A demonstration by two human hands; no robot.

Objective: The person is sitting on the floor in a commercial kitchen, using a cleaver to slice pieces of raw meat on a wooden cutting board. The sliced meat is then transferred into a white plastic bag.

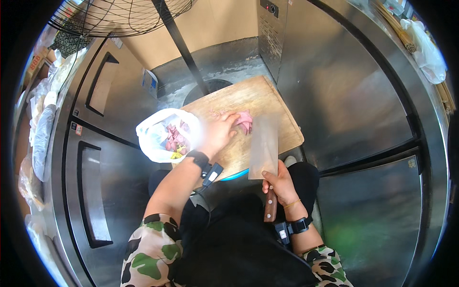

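Observation:
A wooden cutting board (pixel 229 98) lies before me, a bit of blue rim showing under its near edge. On it, my left hand (pixel 219 131) has its fingertips on a small pile of sliced pink meat (pixel 244 122). My right hand (pixel 281 184) grips a cleaver by its riveted wooden handle (pixel 270 206); its wide blade (pixel 263 150) is over the board, just right of the meat. At the board's left edge, beside my left wrist, an open white plastic bag (pixel 148 136) holds cut pink meat pieces (pixel 174 138) and something yellow.
Stainless steel cabinets (pixel 118 158) with recessed handles stand at left, and more steel cabinets (pixel 344 93) at right. A wire fan guard (pixel 125 16) on a dark pole (pixel 183 50) rises beyond the board. Plastic bags (pixel 45 140) and bundled sticks (pixel 396 28) lie on the cabinet tops.

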